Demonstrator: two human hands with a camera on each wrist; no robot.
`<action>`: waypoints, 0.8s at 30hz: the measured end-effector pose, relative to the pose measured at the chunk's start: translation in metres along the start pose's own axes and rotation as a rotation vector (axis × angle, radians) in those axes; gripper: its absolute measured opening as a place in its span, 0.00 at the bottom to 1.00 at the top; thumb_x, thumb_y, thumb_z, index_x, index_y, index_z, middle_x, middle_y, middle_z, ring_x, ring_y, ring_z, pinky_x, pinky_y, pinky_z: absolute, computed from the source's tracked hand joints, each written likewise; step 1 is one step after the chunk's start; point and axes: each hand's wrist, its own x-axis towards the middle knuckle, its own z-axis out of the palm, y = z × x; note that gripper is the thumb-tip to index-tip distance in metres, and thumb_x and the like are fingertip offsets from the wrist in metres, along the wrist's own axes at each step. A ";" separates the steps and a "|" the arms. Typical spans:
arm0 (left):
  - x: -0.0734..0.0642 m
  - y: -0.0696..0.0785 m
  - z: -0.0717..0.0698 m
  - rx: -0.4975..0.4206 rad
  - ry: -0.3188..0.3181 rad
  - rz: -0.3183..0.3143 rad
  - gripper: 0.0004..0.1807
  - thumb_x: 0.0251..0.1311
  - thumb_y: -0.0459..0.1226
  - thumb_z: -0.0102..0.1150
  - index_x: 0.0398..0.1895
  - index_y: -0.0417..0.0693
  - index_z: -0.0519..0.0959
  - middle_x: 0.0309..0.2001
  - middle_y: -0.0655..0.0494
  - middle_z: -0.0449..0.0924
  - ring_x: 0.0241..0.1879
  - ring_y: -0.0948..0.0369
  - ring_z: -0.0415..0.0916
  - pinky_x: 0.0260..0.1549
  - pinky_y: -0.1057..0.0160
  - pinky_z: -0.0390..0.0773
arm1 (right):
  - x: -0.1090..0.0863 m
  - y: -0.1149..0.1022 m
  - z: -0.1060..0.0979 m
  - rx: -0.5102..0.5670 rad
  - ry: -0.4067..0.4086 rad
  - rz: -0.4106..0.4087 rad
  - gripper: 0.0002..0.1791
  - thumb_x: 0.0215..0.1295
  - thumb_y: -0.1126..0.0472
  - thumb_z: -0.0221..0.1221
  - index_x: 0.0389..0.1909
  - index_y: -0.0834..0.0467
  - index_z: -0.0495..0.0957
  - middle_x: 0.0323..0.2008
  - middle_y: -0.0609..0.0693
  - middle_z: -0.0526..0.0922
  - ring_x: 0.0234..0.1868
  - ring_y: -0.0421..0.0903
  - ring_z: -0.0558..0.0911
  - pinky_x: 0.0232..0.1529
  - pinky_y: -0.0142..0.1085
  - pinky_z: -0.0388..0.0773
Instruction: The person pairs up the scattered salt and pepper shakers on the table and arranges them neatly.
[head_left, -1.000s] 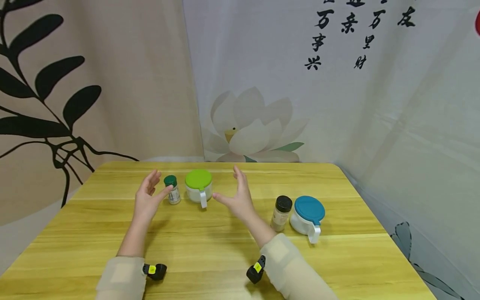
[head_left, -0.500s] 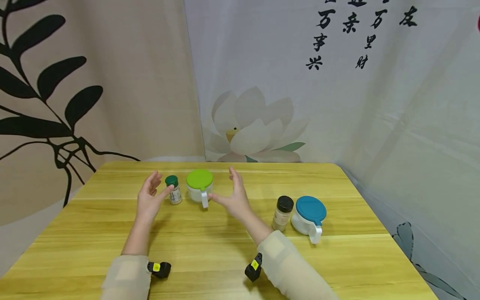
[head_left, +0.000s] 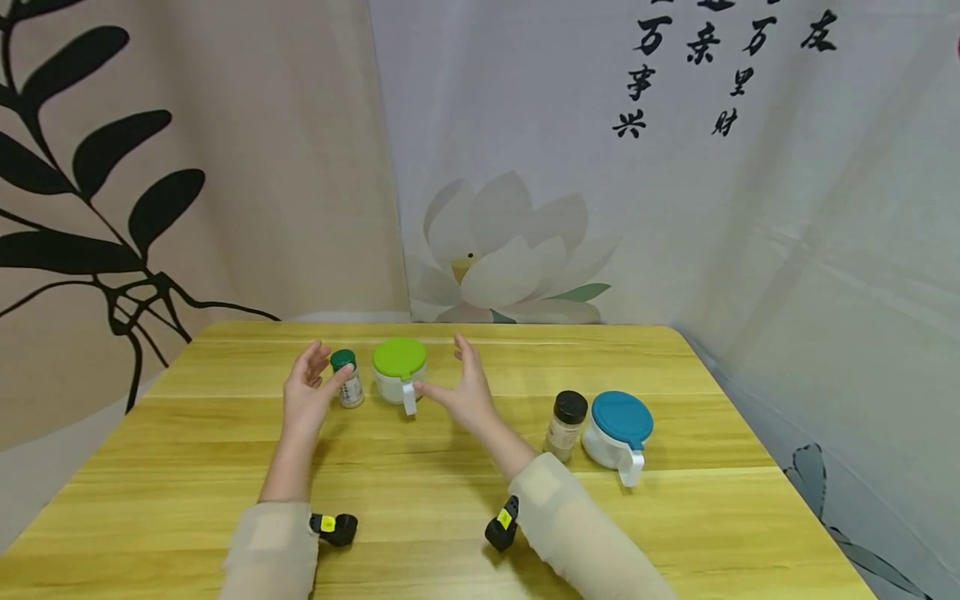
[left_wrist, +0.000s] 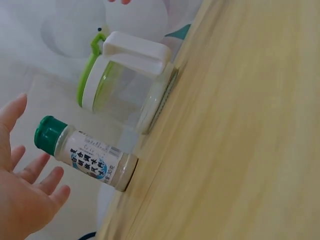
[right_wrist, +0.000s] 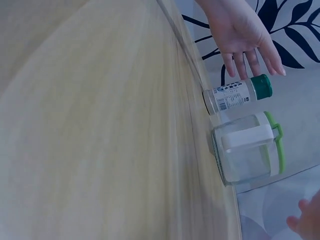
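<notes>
A small shaker bottle (head_left: 349, 388) with a green cap and a printed label stands upright toward the back of the table. Just left of it is my left hand (head_left: 306, 398), fingers and thumb spread around its side; the thumb overlaps the bottle in the head view. Beside the bottle stands a clear jar (left_wrist: 120, 95) with a green lid and white handle. To the jar's right my right hand (head_left: 471, 398) is spread, thumb tip close by the handle. Neither hand grips anything. In the right wrist view the bottle (right_wrist: 232, 96) shows between the left hand and the jar (right_wrist: 247, 150).
At the right of the wooden table (head_left: 420, 500) stand a black-capped shaker bottle (head_left: 564, 427) and a jar with a blue lid (head_left: 621, 418) and white handle, near my right forearm. A printed cloth backdrop (head_left: 525, 167) hangs behind the table's far edge.
My left hand and forearm have shifted a little right, nearer the green-capped bottle. My right hand has moved slightly left toward the green-lidded jar. The bottles and jars stay in place.
</notes>
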 end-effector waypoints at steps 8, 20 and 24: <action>0.002 -0.005 0.005 0.003 0.007 0.003 0.45 0.58 0.42 0.66 0.75 0.49 0.52 0.69 0.48 0.60 0.69 0.52 0.55 0.67 0.53 0.52 | 0.006 0.006 0.001 0.024 0.003 0.016 0.56 0.52 0.48 0.71 0.75 0.50 0.46 0.71 0.50 0.54 0.69 0.52 0.56 0.62 0.57 0.59; 0.007 -0.016 0.009 -0.009 0.028 0.022 0.44 0.57 0.41 0.68 0.74 0.49 0.54 0.69 0.47 0.61 0.67 0.52 0.57 0.65 0.52 0.54 | 0.011 0.015 0.017 0.051 -0.043 0.002 0.56 0.52 0.50 0.71 0.75 0.53 0.45 0.72 0.54 0.53 0.69 0.54 0.57 0.61 0.56 0.61; 0.009 -0.020 0.009 0.004 0.006 0.020 0.46 0.57 0.43 0.68 0.75 0.52 0.53 0.68 0.47 0.61 0.67 0.52 0.56 0.65 0.52 0.54 | 0.015 0.015 0.021 0.029 -0.040 -0.012 0.57 0.51 0.51 0.72 0.75 0.53 0.46 0.71 0.56 0.53 0.69 0.56 0.57 0.60 0.55 0.64</action>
